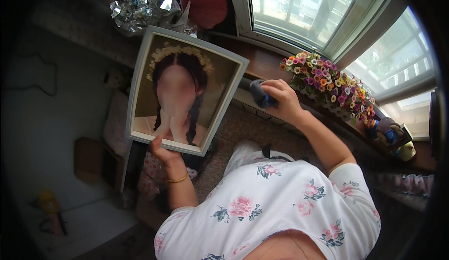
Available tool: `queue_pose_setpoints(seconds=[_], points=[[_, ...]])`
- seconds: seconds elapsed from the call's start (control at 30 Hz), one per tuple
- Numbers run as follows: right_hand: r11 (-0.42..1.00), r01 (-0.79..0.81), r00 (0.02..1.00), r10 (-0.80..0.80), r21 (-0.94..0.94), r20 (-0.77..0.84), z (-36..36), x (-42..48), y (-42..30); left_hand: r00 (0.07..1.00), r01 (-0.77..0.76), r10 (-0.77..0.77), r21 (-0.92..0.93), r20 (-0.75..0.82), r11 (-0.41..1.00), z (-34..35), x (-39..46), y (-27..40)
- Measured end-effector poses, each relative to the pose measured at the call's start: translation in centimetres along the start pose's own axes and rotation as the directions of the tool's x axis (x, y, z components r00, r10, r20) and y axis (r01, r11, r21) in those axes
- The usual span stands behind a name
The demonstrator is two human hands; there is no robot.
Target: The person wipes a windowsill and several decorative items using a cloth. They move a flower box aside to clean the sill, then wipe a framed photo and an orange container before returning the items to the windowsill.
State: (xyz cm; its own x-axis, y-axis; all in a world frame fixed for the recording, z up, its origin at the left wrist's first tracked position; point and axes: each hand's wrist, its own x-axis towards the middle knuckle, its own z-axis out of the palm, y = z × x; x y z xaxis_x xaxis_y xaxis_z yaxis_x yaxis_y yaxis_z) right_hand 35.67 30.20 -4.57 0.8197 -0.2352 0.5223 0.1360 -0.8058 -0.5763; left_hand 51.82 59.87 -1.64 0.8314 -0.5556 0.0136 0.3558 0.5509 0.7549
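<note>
A framed portrait [175,95] with a pale frame is held up, slightly tilted, in front of me. My left hand [165,151] grips its bottom edge, the thumb over the front and the fingers hidden behind. To the right of the frame, apart from it, my right hand [282,97] is closed on a bunched dark grey-blue cloth [261,93]. The picture shows a person with dark braids and a wreath of pale flowers.
Along the windowsill [256,58] stand colourful artificial flowers [326,81] and small figurines [386,130]. Behind the frame lie crumpled silvery wrapping [147,11] and a red object [207,7]. A brown box-like object [91,158] is at the left, beside a pale surface [94,221].
</note>
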Motion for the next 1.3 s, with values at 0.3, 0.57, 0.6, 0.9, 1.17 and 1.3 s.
queue_pose_setpoints(seconds=[0.3,0.57,0.6,0.9,1.17,1.3], points=[[0.992,-0.007,0.964,-0.026,-0.123,-0.264,0.8,3.3,-4.4,0.983,-0.086,0.101,-0.101,0.153,0.991,7.7,1.0,-3.0],[0.916,-0.034,0.949,-0.096,0.400,0.301,2.5,-3.9,-5.7,0.980,-0.142,0.146,-0.036,0.135,0.989,8.0,3.7,-4.3],[0.848,-0.265,0.927,0.093,0.459,0.363,1.9,-4.5,-5.2,0.981,-0.137,0.142,-0.044,0.130,0.990,7.7,3.6,-4.3],[-0.284,-0.756,0.566,0.170,0.590,0.807,0.5,-1.5,-4.6,0.998,-0.055,0.055,0.013,-0.036,0.998,4.7,1.3,-6.2],[-0.217,-0.730,0.593,0.271,0.648,0.759,-0.3,-1.1,-2.8,0.832,-0.078,-0.023,0.157,0.555,0.984,6.3,1.6,-4.3],[0.021,-0.719,0.678,0.244,0.695,0.694,0.0,-3.2,0.7,0.810,-0.213,0.098,0.135,0.578,0.968,-0.6,2.5,-6.9]])
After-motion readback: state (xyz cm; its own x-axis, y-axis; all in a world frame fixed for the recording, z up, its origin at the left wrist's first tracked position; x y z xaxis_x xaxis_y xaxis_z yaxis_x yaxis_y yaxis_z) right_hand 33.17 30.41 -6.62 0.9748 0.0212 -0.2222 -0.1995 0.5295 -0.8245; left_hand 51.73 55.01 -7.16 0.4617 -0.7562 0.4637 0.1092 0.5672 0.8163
